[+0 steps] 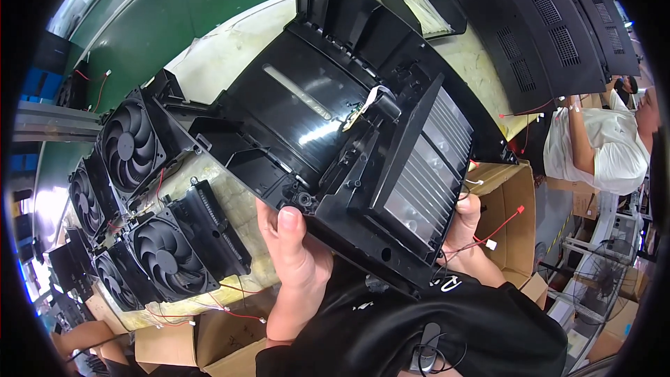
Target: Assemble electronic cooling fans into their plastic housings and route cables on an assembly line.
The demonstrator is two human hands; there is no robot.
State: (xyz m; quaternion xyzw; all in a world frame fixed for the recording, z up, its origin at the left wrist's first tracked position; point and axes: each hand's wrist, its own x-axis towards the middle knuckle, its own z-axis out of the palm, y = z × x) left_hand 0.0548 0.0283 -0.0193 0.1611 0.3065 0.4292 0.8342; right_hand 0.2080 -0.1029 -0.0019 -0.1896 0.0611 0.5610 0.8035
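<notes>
A large black plastic appliance housing (293, 101) is tilted in front of me, held in both hands. It has a glossy curved panel with a pale strip, and a slatted window (429, 171) with clear round parts behind it. A small board with a white ribbon cable (363, 106) is fixed near its middle. My left hand (296, 248) grips the near left corner, thumb on top. At the right edge, beside the slatted window, my right hand (464, 227) closes on the housing, its fingers partly hidden. Red wires with a white connector (490, 244) hang by that hand.
Several black fan units (167, 258) stand on the table at left, with loose red wires. A black bin of white cable ties (426, 10) sits at the back, near vented black panels (544, 28). Cardboard boxes (516, 202) stand at right and below. A co-worker (600, 143) is at right.
</notes>
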